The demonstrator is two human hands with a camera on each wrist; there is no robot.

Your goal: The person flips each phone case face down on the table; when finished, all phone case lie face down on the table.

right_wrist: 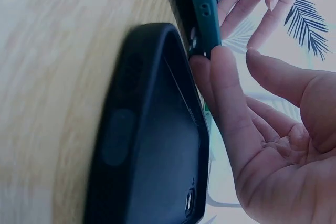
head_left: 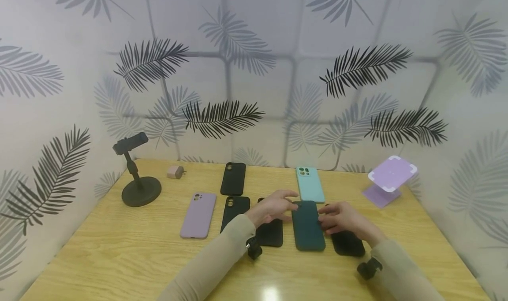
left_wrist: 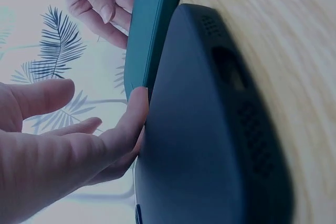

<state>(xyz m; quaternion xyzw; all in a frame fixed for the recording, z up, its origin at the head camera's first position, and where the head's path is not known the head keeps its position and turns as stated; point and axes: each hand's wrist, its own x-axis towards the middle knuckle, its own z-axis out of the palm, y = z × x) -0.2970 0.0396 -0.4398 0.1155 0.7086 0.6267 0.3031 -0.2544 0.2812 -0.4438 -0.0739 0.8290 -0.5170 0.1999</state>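
A dark green phone case lies on the table between both hands. My left hand reaches over a black phone case, its fingertips at the green case's left edge, thumb held away. From the other side, my right hand brings its fingertips to the green case's right edge, above another black case. The right wrist view shows the hollow inside of that black case; the left wrist view shows the port cutout on the other black case. Neither hand's fingers wrap around anything.
A light blue case lies behind the green one. Further left are two black cases, one behind the other, and a lilac case. A black stand, a small charger plug and a purple phone stand stand farther back.
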